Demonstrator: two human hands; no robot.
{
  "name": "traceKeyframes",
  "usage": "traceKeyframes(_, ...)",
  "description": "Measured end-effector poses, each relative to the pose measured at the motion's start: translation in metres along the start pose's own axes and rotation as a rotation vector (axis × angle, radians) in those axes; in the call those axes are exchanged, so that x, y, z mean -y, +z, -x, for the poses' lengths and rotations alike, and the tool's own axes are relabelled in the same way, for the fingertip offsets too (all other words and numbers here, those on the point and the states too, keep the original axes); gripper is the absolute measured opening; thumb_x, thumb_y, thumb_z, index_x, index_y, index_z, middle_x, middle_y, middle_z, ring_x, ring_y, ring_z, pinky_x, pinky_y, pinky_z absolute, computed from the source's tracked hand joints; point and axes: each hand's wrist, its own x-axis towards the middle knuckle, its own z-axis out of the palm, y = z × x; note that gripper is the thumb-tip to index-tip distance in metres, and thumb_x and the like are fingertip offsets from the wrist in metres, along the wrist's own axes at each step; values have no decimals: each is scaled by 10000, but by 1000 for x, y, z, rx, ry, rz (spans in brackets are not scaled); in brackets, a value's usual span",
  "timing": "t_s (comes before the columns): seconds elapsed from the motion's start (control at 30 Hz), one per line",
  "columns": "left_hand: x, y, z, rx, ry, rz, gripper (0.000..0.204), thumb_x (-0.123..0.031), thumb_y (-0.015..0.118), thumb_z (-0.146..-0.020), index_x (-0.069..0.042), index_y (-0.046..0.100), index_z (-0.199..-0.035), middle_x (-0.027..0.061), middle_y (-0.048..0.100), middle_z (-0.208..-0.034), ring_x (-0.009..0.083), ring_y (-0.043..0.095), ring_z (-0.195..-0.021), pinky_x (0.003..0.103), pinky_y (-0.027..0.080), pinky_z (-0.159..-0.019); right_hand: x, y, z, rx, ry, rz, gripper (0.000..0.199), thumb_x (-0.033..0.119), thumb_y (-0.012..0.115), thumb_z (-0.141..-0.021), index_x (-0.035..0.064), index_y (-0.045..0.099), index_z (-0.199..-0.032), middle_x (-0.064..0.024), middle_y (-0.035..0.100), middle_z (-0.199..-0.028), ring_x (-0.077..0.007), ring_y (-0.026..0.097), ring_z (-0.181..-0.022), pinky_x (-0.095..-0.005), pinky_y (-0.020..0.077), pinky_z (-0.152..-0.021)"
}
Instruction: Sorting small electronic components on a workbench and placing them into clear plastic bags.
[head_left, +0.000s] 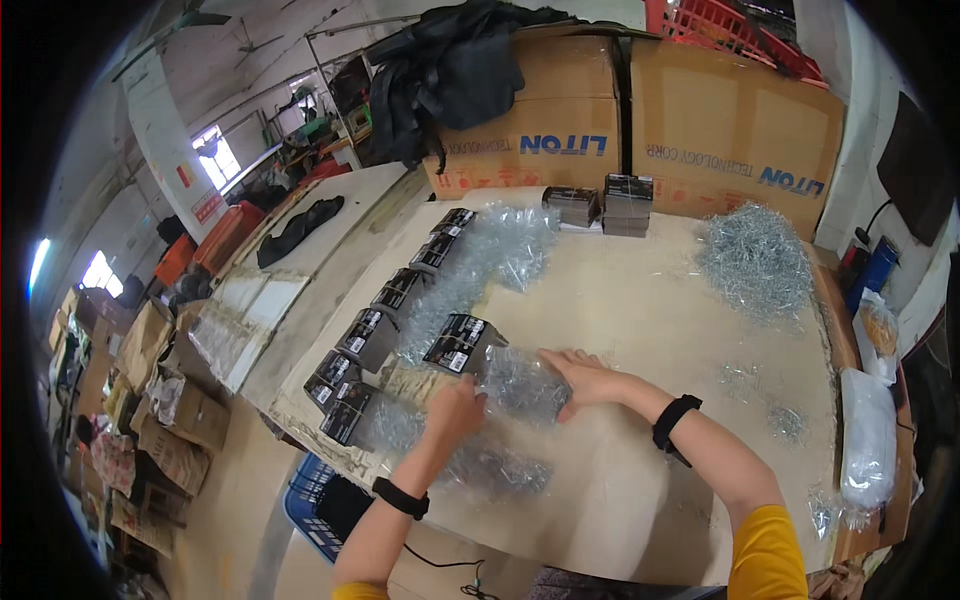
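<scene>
A bundle of shiny clear and silvery strands (pixel 525 385) lies on the pale tabletop between my hands. My left hand (pixel 455 412) is closed at the bundle's left side, its fingers curled; what they pinch, if anything, is hidden. On the right, my right hand (pixel 590 382) rests against the bundle's edge with fingers stretched and thumb apart. Just beyond my left hand sits a banded stack of black printed cards (pixel 460 343). More such card stacks (pixel 368 336) stand in a slanting row to the left, with loose silvery strands (pixel 430 310) beside them.
A tangled heap of silvery strands (pixel 755 262) lies at the far right. Two card stacks (pixel 627 205) stand at the back before large cardboard boxes (pixel 735 130). A clear plastic-wrapped pack (pixel 868 440) is at the right edge. A blue basket (pixel 318 505) sits below the table's left edge.
</scene>
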Motion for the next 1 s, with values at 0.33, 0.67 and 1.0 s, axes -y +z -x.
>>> traceKeyframes(0.33, -3, 7, -1, -14, 28, 179, 240, -212, 695, -789, -33, 619, -929, 137, 655, -745, 300, 645, -725, 390, 487, -647, -9, 3, -9, 33, -39, -122, 1017, 282, 864, -559, 81, 301, -1382, -179, 390, -1348, -344, 358, -1238, -425, 278, -1029)
traceKeyframes(0.67, -18, 14, -5, 34, 117, 578, 102, -92, 662, -776, -58, 643, -871, 135, 585, -841, 312, 587, -833, 372, 474, -723, -13, 13, -11, -71, -255, -320, 1096, 195, 890, -511, 58, 234, -1378, -212, 332, -1382, -378, 298, -1306, -442, 289, -1062)
traceKeyframes(1.0, -36, 15, 6, -85, 129, 600, 254, -13, 682, -752, -67, 582, -979, 187, 481, -1143, 342, 506, -1074, 401, 484, -822, -5, 2, -14, 27, -382, -301, 1327, 125, 874, -518, 115, -32, -1488, -249, 238, -1439, -395, 266, -1334, -457, 239, -1102)
